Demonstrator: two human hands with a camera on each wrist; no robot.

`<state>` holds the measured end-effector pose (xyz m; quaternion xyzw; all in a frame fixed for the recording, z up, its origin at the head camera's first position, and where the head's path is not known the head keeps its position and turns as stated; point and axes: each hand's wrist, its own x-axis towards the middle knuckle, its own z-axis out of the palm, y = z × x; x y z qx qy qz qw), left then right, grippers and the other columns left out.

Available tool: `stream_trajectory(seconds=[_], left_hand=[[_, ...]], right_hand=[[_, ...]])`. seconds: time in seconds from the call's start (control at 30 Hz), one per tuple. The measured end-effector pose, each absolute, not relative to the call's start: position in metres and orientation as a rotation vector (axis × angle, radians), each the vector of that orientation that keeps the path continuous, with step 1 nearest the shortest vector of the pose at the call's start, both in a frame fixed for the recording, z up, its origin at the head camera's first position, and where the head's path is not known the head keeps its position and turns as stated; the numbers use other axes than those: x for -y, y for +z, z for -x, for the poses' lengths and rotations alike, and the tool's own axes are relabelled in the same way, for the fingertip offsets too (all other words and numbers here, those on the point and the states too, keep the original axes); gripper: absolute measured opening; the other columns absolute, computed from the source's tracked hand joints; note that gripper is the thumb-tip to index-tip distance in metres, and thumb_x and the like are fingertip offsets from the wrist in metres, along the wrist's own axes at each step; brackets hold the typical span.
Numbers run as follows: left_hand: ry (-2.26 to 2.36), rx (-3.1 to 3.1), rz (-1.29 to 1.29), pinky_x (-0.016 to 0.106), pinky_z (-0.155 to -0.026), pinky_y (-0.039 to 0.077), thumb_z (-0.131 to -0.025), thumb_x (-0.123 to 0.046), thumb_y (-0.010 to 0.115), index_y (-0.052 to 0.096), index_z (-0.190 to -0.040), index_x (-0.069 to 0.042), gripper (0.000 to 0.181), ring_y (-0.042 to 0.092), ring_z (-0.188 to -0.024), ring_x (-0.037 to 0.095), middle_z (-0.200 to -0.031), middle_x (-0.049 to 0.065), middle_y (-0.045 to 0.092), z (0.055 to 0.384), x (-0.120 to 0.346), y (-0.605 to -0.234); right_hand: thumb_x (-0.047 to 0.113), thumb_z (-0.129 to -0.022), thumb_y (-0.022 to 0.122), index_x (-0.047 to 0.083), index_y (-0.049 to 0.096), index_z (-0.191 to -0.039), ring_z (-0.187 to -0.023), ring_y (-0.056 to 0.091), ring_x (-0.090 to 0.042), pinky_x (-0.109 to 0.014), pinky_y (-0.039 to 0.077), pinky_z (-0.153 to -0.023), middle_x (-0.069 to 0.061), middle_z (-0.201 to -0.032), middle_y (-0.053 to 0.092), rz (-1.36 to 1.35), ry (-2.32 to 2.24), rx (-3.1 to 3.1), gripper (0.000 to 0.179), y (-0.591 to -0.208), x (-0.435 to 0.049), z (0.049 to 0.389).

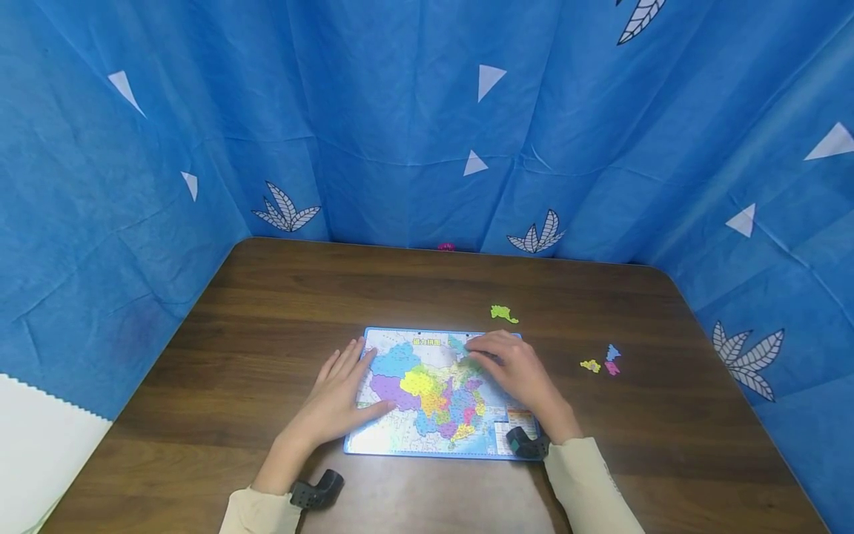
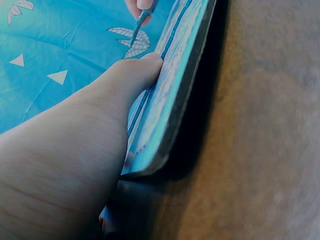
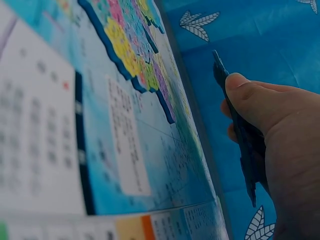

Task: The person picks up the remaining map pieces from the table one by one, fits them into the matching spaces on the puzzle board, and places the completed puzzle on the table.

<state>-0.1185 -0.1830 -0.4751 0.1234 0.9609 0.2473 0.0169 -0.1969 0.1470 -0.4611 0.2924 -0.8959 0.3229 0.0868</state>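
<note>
Much of the piece I hold is covered by my own hand. In the head view only a small teal puzzle piece (image 1: 457, 345) shows beyond the fingertips of my right hand (image 1: 512, 368), and its outline is hard to make out. The right wrist view catches it nearly edge-on and dark, so its printed face is lost to me. In the left wrist view my right fingers are cut off by the top edge. My right hand and the dark wrist camera (image 1: 525, 443) hide parts of the map board (image 1: 376, 439) at its right; its small print is too blurred to read.

My right thumb and fingers are clamped on the piece, over the upper part of the board in the head view. From the right wrist, blue cloth (image 3: 280, 55) shows between piece and board — the two are apart there.

My left hand (image 1: 343, 400) lies at the board's left side, fingers straight, thumb spread well away from them and resting on the board.

On the table (image 1: 280, 297), a green piece (image 1: 502, 314) lies just beyond the board's upper right; blue (image 1: 613, 353), pink (image 1: 611, 368) and yellow pieces (image 1: 590, 366) sit close together farther right.
</note>
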Motion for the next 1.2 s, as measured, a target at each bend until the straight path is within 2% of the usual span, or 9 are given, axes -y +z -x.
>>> stream_trajectory(seconds=[0.73,1.2], left_hand=[[0.769,-2.977,-0.385,0.062,-0.126,0.011,-0.084,-0.066,0.07,0.037,-0.16,-0.008,0.1,0.016,-0.159,0.035,-0.171,0.015,0.021,0.119,0.184,-0.476],[0.764,-2.98,-0.389,0.061,-0.126,0.01,-0.085,-0.067,0.069,0.037,-0.16,-0.007,0.101,0.016,-0.159,0.036,-0.171,0.015,0.02,0.12,0.184,-0.477]], right_hand=[[0.021,-0.089,0.083,0.026,0.079,-0.116,-0.116,0.069,-0.011,-0.04,0.056,-0.101,0.013,-0.114,0.077,-0.937,0.986,2.714,0.027,-0.46,-0.136,0.194],[0.022,-0.09,0.081,0.024,0.078,-0.118,-0.117,0.069,-0.012,-0.037,0.055,-0.102,0.012,-0.116,0.076,-0.962,1.026,2.729,0.028,-0.462,-0.131,0.194]])
